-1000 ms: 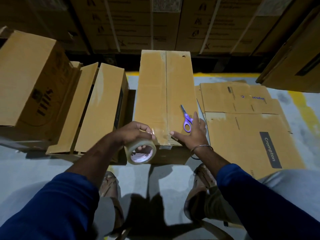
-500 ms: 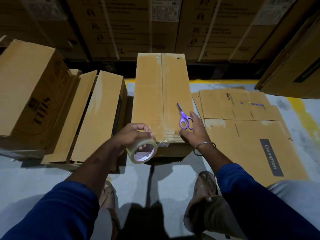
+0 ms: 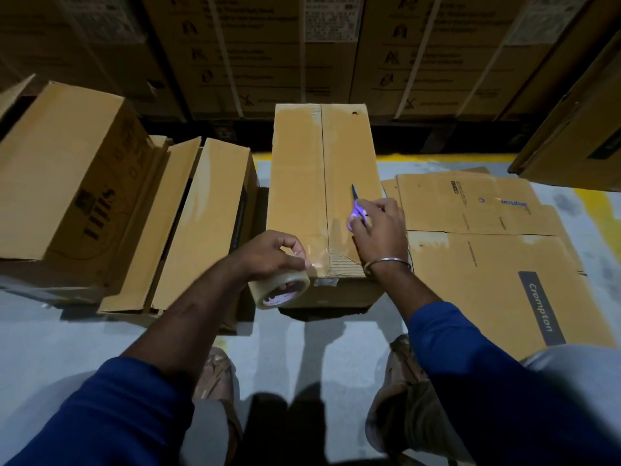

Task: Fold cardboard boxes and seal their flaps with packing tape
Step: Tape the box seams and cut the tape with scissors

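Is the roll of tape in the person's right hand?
No, the left hand grips the tape roll; the right hand rests on the purple scissors.

**What we see around the work**

Far beyond the grip, a wall of stacked cartons (image 3: 255,55) fills the back, dark and printed with handling symbols. White straps (image 3: 302,62) run down them, and one carton carries a pale label (image 3: 331,18). At their foot, beyond the grip and to its right, a yellow line (image 3: 437,159) crosses the grey floor (image 3: 302,348). Below the grip, nearer us, we see two worn shoes, the left shoe (image 3: 215,375) and the right shoe (image 3: 403,364), well apart. Just right of the grip a thin metal bangle (image 3: 386,262) circles a wrist. Blue sleeves (image 3: 111,415) fill the bottom corners.
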